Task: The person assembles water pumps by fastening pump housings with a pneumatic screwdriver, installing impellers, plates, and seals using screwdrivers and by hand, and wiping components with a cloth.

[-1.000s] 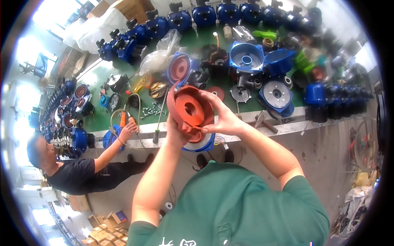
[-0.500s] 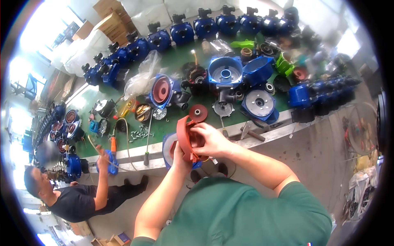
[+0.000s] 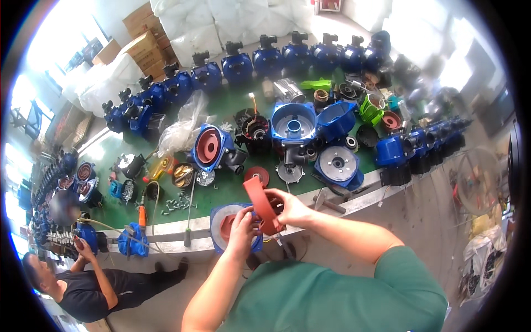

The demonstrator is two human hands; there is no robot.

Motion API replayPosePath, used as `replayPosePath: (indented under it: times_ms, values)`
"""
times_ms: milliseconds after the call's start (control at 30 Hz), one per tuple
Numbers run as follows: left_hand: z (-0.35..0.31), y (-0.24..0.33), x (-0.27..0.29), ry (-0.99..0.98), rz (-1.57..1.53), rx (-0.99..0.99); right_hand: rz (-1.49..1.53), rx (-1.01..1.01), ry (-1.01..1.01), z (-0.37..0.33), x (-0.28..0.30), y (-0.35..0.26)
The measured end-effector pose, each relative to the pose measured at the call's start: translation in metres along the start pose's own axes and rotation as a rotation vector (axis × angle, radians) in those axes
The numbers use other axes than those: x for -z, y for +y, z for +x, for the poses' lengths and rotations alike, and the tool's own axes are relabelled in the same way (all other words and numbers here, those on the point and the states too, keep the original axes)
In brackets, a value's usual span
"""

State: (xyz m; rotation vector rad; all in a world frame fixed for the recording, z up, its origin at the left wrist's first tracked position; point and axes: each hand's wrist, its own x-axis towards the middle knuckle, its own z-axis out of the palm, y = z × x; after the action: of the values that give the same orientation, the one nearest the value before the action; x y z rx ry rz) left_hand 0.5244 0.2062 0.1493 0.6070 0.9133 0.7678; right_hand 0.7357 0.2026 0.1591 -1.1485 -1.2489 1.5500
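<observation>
Between both hands, over the bench's front edge, I hold a red pump part (image 3: pixel 258 197) with a curved, ring-like rim, tilted on its side. My right hand (image 3: pixel 290 209) grips its right side, with fingers reaching inside. My left hand (image 3: pixel 239 237) is closed at its lower left edge; some fingertips are hidden. Just under and left of it sits a blue pump housing (image 3: pixel 214 233) with a pale round face and a red hub-like piece (image 3: pixel 225 226) at its middle. Beyond the hands, a flat red disc (image 3: pixel 256 176) lies on the green bench top.
Blue motor housings (image 3: pixel 237 67) line the bench's far side. Nearer are an open blue housing (image 3: pixel 293 123), a hammer (image 3: pixel 331 205), a screwdriver (image 3: pixel 187 237), loose screws (image 3: pixel 178 203) and a clear plastic bag (image 3: pixel 180 133). A co-worker (image 3: pixel 83 288) stands at the left, hands together.
The red part has turned and tilted over, uncovering more of the blue housing. My left hand has shifted lower on it. The co-worker's hands have moved away left; the view has tipped.
</observation>
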Motion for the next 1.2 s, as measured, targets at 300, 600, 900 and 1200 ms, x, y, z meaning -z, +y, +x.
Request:
replayPosePath:
  times_ms: [300, 600, 900, 1200]
  values:
    - [-0.103, -0.035, 0.154, 0.470, 0.271, -0.068, -1.190, 0.392, 0.309, 0.097, 0.149, -0.064]
    - [-0.285, -0.237, 0.302, 1.106, 0.102, 0.347, -1.509, -0.312, 0.517, 0.204, 0.205, -0.028]
    - [-0.315, -0.287, 0.257, 1.054, 0.527, 0.520, -1.523, -0.476, 0.528, 0.220, 0.213, 0.003]
    - [-0.246, -0.273, 0.277, 0.964, 0.609, 0.413, -1.353, -0.097, 0.573, 0.208, 0.251, 0.051]
